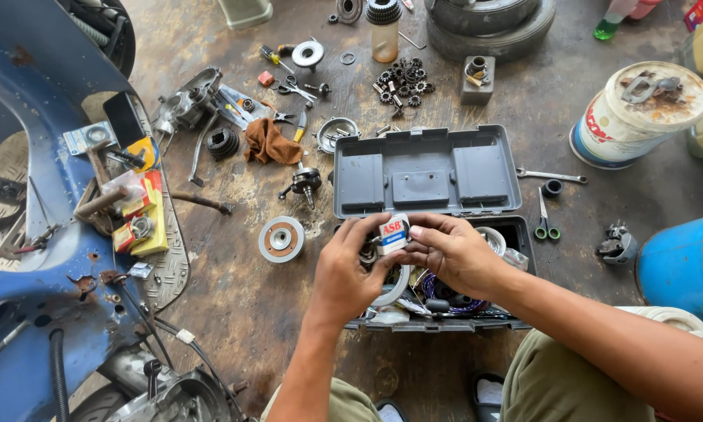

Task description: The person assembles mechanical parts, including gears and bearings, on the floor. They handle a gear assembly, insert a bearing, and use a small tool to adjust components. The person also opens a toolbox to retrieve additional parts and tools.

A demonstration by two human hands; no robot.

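My left hand (347, 270) and my right hand (451, 252) together hold a small white and red cardboard box (393, 232), fingers pinching it from both sides. The hands hover over an open grey plastic toolbox (426, 173) with its lid laid back. Inside the box lie wires, a white ring and small parts, partly hidden by my hands.
A blue scooter body (31, 234) with boxes on its footboard stands at left. Scattered on the concrete floor are engine parts, a brown rag (269, 144), a round clutch disc (281, 238), gears (402, 82), a wrench (551, 176), scissors (545, 223), a paint bucket (637, 113), a blue drum (684, 266) and tyres (488, 23).
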